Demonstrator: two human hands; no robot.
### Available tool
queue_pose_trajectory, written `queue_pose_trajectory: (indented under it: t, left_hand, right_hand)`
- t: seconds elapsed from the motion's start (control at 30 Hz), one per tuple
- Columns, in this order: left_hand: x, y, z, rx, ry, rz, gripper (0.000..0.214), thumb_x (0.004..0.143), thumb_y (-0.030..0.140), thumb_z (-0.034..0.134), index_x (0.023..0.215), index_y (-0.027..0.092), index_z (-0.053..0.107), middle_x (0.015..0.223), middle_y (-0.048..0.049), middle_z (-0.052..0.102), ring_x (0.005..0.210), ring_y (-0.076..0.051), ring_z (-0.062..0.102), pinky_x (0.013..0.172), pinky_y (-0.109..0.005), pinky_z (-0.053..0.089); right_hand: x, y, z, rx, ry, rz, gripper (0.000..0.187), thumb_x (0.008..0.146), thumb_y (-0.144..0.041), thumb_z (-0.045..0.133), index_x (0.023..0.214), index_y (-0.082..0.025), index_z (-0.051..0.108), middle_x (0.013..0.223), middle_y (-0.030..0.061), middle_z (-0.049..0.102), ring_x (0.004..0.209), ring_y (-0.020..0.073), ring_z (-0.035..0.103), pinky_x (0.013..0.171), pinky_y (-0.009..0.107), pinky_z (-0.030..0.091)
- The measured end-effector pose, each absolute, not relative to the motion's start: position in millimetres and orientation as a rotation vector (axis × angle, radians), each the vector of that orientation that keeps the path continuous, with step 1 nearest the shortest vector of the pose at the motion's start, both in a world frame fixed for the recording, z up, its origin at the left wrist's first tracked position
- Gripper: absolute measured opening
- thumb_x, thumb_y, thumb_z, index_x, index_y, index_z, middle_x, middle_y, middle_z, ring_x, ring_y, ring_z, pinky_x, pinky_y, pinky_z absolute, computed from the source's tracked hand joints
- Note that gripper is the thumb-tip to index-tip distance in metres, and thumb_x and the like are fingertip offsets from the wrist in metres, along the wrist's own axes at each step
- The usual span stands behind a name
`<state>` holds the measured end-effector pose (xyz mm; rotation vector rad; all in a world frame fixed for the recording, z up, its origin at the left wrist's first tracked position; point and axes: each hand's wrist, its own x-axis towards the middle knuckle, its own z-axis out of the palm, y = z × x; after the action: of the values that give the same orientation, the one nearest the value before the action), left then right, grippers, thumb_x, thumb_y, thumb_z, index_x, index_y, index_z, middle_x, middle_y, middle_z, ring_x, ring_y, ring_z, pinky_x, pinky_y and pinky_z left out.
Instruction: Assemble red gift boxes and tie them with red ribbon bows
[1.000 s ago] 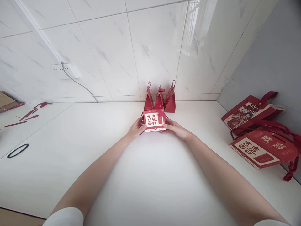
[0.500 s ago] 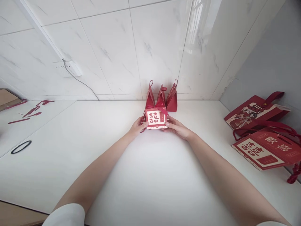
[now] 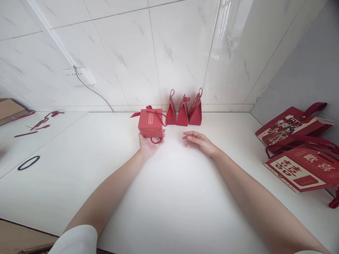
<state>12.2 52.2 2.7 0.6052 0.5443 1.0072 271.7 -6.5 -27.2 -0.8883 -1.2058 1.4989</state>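
Observation:
My left hand (image 3: 148, 145) holds a small red gift box (image 3: 150, 122) with a red ribbon and cord, lifted a little above the white tabletop (image 3: 169, 197), its red side turned toward me. My right hand (image 3: 198, 140) rests empty on the table to the right of the box, fingers loosely spread and apart from it. Three red pyramid-shaped gift boxes (image 3: 185, 111) stand in a row against the tiled wall, just behind and to the right of the held box.
Two flat red gift bags (image 3: 299, 148) lie at the right edge. Red ribbon strips (image 3: 39, 123) and a black loop (image 3: 28, 162) lie at the far left. A wall socket with a white cable (image 3: 79, 76) sits on the wall.
My right hand has let go of the box and dropped to the table. My left hand has moved the box left and turned it, so the printed face no longer shows.

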Motion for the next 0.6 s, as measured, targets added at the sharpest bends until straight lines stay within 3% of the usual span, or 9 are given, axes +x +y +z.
queue_pose_trajectory:
  t: [0.33,0.6]
  left_hand:
    - [12.4,54.2,-0.3,0.571,0.546,1.002,0.058,0.078,0.049,0.038,0.114,0.01,0.061,0.115,-0.0212,0.063,0.089,-0.026,0.062,0.069,-0.035,0.05]
    - [14.5,49.1,3.6,0.635,0.563,0.99,0.058,0.078,0.057,0.042,0.108,0.013,0.063,0.109,-0.0183,0.066,0.089,-0.027,0.063,0.07,-0.036,0.05]
  right_hand:
    - [271.5,-5.7,-28.8,-0.899,-1.199,1.498,0.031,0.084,-0.036,0.067,0.112,-0.022,0.063,0.112,0.008,0.063,0.095,0.0179,0.064,0.089,0.036,0.052]
    - [270.7,-6.7,-26.9,-0.893,-1.196,1.497,0.032,0.083,-0.037,0.068,0.111,-0.023,0.064,0.112,0.0077,0.064,0.097,0.0187,0.063,0.089,0.036,0.052]
